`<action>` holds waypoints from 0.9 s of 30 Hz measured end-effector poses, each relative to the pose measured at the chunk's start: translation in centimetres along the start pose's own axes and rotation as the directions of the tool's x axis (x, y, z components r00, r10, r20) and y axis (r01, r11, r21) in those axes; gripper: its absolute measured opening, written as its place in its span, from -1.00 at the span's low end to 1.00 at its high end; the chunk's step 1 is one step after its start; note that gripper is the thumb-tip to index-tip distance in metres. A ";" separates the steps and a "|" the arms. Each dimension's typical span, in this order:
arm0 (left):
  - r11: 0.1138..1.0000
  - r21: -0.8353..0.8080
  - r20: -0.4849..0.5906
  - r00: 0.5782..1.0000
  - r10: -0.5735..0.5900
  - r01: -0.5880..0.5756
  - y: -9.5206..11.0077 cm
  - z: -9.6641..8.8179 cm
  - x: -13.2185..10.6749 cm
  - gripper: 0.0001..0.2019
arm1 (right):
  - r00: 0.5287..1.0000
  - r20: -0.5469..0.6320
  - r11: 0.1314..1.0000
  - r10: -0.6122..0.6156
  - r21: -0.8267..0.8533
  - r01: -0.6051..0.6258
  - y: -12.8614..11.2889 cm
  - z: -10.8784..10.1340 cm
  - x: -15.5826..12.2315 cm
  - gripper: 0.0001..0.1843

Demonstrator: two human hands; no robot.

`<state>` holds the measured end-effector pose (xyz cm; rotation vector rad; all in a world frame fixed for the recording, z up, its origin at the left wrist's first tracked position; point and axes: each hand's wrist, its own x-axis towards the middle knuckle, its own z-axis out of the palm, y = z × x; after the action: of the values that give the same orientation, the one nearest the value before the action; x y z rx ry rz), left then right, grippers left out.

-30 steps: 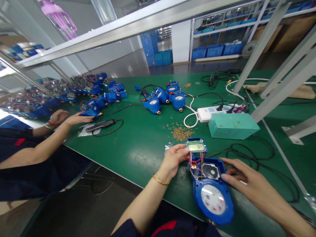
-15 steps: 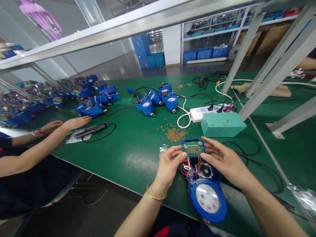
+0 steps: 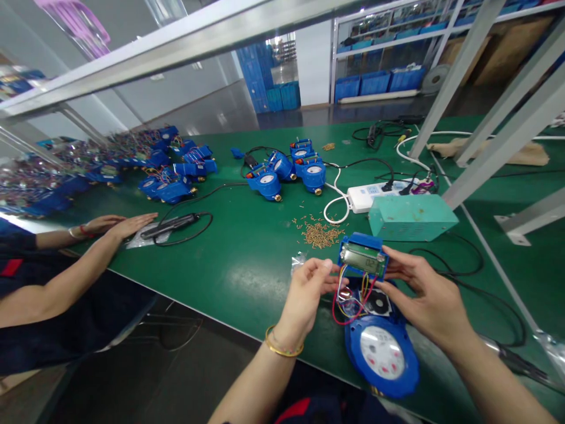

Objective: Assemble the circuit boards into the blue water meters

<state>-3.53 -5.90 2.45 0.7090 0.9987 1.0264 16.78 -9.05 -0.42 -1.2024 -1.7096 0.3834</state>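
A blue water meter (image 3: 382,353) with a round white dial lies at the table's front edge, its upper housing uncovered. Above that housing, my right hand (image 3: 424,294) grips the right side of a display module (image 3: 362,259), a green board with a small grey screen in a blue frame. The module is tilted. Coloured wires (image 3: 339,300) run from it down into the meter. My left hand (image 3: 306,291) is beside the module's left edge, fingers partly stretched towards the wires and thumb off the module. Whether its fingertips touch the wires is unclear.
Small brass-coloured screws (image 3: 320,234) lie heaped beyond my hands. Several blue meters (image 3: 267,182) stand farther back, with more at left. A power strip (image 3: 362,199) and a turquoise box (image 3: 410,218) are at right. A co-worker's hands (image 3: 132,225) rest near a black corded tool (image 3: 172,225).
The display module has tilted and its wires show more. My left thumb has come off its face, while my right hand keeps hold. The co-worker's hands have lowered to the table.
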 end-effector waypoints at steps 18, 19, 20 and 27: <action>0.915 0.223 0.154 0.915 -0.372 0.335 3.2 0.1 0.5 -0.91 | 0.893 -0.058 0.813 -0.446 -0.443 0.378 -0.4 -0.9 -0.2 -0.24; 0.902 0.219 0.157 0.899 -0.408 0.371 3.3 0.0 0.5 -0.94 | 0.883 -0.051 0.800 -0.466 -0.451 0.396 -0.5 -1.0 -0.1 -0.23; 0.891 0.211 0.160 0.885 -0.438 0.403 3.4 0.0 0.6 -0.96 | 0.875 -0.041 0.791 -0.482 -0.450 0.414 -0.6 -1.0 0.0 -0.23; 0.880 0.145 0.135 0.872 -0.470 0.452 3.3 0.8 0.3 -0.93 | 0.861 -0.018 0.748 -0.509 -0.504 0.432 -1.4 -1.4 0.4 -0.23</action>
<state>-3.96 -4.46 5.45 0.5928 1.0184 0.4873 17.17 -9.68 1.40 -1.0422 -1.9543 -0.4741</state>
